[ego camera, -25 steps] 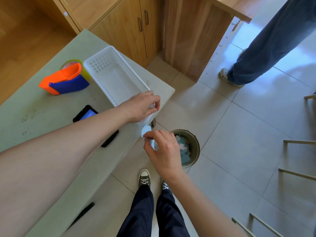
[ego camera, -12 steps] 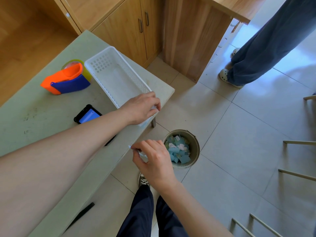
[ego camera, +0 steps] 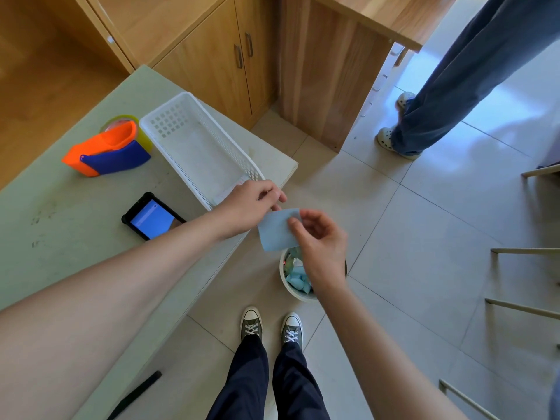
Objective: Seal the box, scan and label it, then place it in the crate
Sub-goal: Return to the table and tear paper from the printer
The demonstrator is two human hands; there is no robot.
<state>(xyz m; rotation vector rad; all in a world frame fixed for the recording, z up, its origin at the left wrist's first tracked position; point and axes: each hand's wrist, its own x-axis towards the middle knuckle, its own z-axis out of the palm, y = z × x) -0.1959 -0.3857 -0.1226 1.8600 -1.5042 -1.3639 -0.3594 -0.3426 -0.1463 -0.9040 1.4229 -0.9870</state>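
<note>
A white perforated crate [ego camera: 194, 116] lies on the pale green table [ego camera: 60, 231] by its right corner. My left hand [ego camera: 250, 206] hovers over the crate's near end, fingertips pinched at the upper left corner of a light-blue label sheet [ego camera: 275, 231]. My right hand [ego camera: 322, 242] grips the sheet's right edge between thumb and fingers, just off the table edge and above a bin. Something pale lies in the crate under my left hand; I cannot tell what it is. A handheld scanner [ego camera: 153, 219] with a lit blue screen rests on the table, partly hidden by my left forearm.
An orange and blue tape dispenser [ego camera: 106, 153] sits left of the crate. On the floor beside my feet, a round bin [ego camera: 298, 280] holds blue scraps. Another person's legs [ego camera: 439, 101] stand at the upper right. Wooden cabinets [ego camera: 230, 56] lie behind, chair legs [ego camera: 521, 307] to the right.
My right hand has come up from below the table edge and now holds a flat blue sheet next to my left hand. My left hand has stayed at the crate's near end.
</note>
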